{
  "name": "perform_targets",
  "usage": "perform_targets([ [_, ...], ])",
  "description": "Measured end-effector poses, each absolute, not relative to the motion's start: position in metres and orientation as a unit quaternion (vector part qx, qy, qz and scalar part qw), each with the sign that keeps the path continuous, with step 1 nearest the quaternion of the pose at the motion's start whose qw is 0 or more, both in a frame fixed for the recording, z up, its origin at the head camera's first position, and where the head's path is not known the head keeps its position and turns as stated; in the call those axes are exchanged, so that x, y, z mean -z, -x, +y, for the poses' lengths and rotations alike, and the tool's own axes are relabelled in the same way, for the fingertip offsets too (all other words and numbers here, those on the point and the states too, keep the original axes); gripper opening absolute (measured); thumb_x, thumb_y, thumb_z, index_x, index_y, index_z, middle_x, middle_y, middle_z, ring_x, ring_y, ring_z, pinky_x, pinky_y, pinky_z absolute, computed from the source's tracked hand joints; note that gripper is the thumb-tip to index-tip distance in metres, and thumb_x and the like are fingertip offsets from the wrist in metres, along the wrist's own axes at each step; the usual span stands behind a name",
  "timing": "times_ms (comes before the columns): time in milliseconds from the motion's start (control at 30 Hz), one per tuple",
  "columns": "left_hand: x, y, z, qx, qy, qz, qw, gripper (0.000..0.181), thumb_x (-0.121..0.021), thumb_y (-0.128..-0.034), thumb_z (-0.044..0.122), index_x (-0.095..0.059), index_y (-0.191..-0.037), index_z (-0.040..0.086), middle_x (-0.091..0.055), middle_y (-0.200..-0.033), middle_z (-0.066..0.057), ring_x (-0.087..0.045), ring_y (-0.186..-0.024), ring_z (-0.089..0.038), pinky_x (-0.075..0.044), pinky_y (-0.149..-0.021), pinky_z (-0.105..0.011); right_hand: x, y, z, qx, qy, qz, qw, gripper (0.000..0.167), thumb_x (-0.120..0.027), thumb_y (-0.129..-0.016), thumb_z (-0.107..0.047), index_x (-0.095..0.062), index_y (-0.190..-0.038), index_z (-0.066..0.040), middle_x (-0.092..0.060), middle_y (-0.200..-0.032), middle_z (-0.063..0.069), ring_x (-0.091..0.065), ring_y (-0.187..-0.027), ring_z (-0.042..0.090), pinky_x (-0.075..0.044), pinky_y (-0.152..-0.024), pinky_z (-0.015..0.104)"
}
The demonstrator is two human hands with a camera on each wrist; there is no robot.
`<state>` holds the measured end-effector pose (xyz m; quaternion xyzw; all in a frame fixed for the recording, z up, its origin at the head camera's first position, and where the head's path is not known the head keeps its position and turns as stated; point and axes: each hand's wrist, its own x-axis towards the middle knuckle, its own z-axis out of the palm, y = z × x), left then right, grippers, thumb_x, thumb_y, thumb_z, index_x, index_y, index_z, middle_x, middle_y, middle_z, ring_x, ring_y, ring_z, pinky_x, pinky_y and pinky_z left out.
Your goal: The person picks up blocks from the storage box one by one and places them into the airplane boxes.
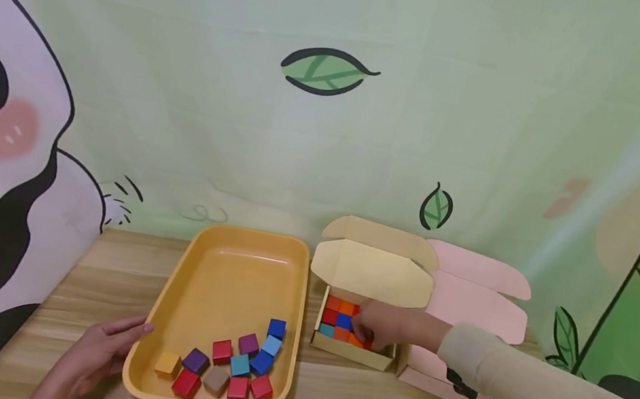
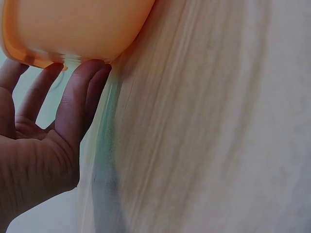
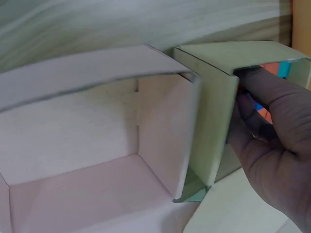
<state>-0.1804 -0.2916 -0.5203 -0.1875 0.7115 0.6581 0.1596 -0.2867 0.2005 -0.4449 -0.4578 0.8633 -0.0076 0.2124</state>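
Observation:
In the head view my left hand (image 1: 95, 355) touches the left side of a yellow tray (image 1: 167, 294). Its fairly straight fingers (image 2: 73, 104) meet the tray's outer wall in the left wrist view. Several coloured cubes (image 1: 240, 365) lie in the near part of that tray. On the right, my right hand (image 1: 394, 326) reaches into a small cream cardboard box (image 1: 352, 353). Flat rows of cubes (image 1: 331, 316), red, orange, blue and teal, line this box. My right fingertips go behind the box wall in the right wrist view, so whether they pinch a cube is hidden.
A pink cardboard box (image 1: 441, 388) with its lid raised stands right beside the cream one. The cream box's open lid (image 1: 371, 271) leans back toward a printed cloth backdrop (image 1: 233, 130). Everything rests on a wood-grain table (image 1: 327, 398).

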Motion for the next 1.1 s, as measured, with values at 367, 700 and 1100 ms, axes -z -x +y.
perform_targets([
  [367, 0.522, 0.178, -0.292, -0.659, 0.188, 0.712, 0.153, 0.079, -0.076, -0.0915, 0.041, -0.044, -0.151, -0.001, -0.067, -0.129, -0.023, -0.071, -0.098, -0.021, -0.062, -0.083, -0.046, 0.447, 0.286, 0.205, 0.045, 0.399, 0.883, 0.244, 0.018, -0.078, -0.082, 0.002, -0.066, -0.077, -0.011, -0.056, -0.070, -0.009, -0.047, -0.067, 0.004, -0.044, -0.061, 0.017],
  [700, 0.521, 0.180, -0.290, -0.662, 0.176, 0.712, 0.156, 0.081, -0.073, -0.0940, 0.041, -0.038, -0.153, -0.003, -0.068, -0.126, -0.022, -0.071, -0.098, -0.020, -0.062, -0.083, -0.045, 0.417, 0.287, 0.171, 0.067, 0.434, 0.880, 0.181, 0.006, -0.074, -0.091, -0.007, -0.072, -0.096, -0.010, -0.066, -0.086, -0.006, -0.056, -0.075, 0.011, -0.051, -0.070, 0.021],
  [1100, 0.519, 0.178, -0.292, -0.664, 0.162, 0.711, 0.164, 0.078, -0.067, -0.0989, 0.041, -0.036, -0.154, -0.005, -0.071, -0.121, -0.018, -0.071, -0.097, -0.020, -0.062, -0.081, -0.044, 0.417, 0.283, 0.032, 0.089, 0.522, 0.829, 0.181, 0.018, -0.071, -0.097, -0.015, -0.073, -0.115, -0.010, -0.070, -0.111, 0.001, -0.067, -0.098, 0.009, -0.051, -0.086, 0.013],
])
